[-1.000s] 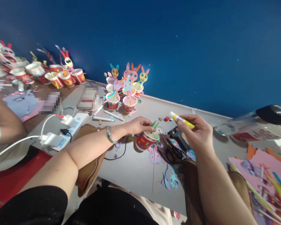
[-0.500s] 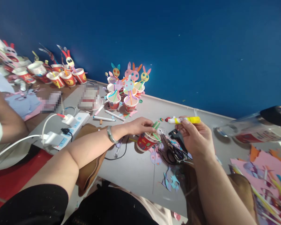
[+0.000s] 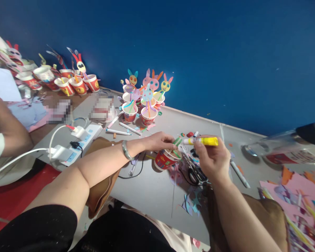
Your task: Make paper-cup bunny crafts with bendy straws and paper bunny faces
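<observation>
My left hand (image 3: 161,141), a bangle on its wrist, reaches over the rim of a red paper cup (image 3: 166,160). Its fingers are closed on a green strip (image 3: 177,141) that stands up at the cup's rim; their tips are partly hidden. Between the thumb and fingers of my right hand (image 3: 212,155) is a yellow-and-white pen-shaped tube (image 3: 204,141), held level. Its white tip points left, close to the green strip. Black-handled scissors (image 3: 194,173) lie on the table between the cup and my right forearm.
Paper cups with bunny-faced figures (image 3: 148,115) stand near the blue wall. A power strip (image 3: 81,145) is at left, beside another person's arm (image 3: 9,122). Markers (image 3: 118,132), paper scraps (image 3: 190,203), a clear bottle (image 3: 280,145) and pink paper (image 3: 275,189) lie around.
My right hand has moved left and slightly down, bringing the tube's tip near the green strip. My left hand stays at the cup. The view has shifted slightly.
</observation>
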Demonstrator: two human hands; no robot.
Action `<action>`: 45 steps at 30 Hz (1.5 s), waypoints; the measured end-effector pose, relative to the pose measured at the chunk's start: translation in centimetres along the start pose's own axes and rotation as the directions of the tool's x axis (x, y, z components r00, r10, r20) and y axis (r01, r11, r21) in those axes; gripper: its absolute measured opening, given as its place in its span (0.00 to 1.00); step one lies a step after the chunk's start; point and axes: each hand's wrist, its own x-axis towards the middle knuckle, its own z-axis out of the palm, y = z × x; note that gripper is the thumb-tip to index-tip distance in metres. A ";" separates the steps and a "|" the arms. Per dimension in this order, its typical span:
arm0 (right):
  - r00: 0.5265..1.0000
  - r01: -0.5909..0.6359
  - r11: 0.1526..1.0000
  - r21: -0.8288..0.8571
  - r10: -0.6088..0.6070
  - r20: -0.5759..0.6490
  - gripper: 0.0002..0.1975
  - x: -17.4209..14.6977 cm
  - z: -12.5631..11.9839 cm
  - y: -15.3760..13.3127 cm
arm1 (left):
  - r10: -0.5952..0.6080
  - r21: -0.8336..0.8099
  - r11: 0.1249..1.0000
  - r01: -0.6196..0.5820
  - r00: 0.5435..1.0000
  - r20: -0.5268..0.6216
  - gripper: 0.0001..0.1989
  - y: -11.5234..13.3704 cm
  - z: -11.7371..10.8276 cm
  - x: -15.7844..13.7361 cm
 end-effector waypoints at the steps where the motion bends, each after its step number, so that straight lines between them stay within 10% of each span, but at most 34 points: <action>1: 0.997 0.077 0.991 -0.112 -0.078 0.002 0.12 -0.2 0.0 -0.2 | 0.002 0.004 1.000 -0.002 1.000 -0.003 0.10 -0.1 0.0 0.0; 11: 0.788 0.611 0.663 -0.433 -0.559 0.257 0.07 -0.4 0.8 0.1 | 0.063 0.087 0.994 -0.062 0.998 -0.007 0.12 -0.1 0.1 -0.2; 21: 0.841 0.507 0.648 -0.568 -0.518 0.159 0.07 -0.4 0.7 0.3 | 0.055 0.168 0.985 -0.042 0.996 -0.073 0.13 0.0 0.5 -0.2; 32: 0.699 0.698 0.519 -0.493 -0.641 0.315 0.14 -0.5 1.2 -0.2 | 0.070 0.178 0.982 -0.056 0.995 -0.076 0.08 0.2 0.6 -0.2; 40: 0.814 0.549 0.629 -0.550 -0.552 0.182 0.07 -0.4 0.6 0.9 | 0.051 0.183 0.982 -0.039 0.997 -0.057 0.13 0.5 1.1 -0.6; 45: 0.674 0.720 0.543 -0.431 -0.696 0.248 0.12 -0.3 0.9 0.1 | 0.075 0.234 0.971 -0.055 0.994 -0.080 0.10 0.3 0.9 -0.5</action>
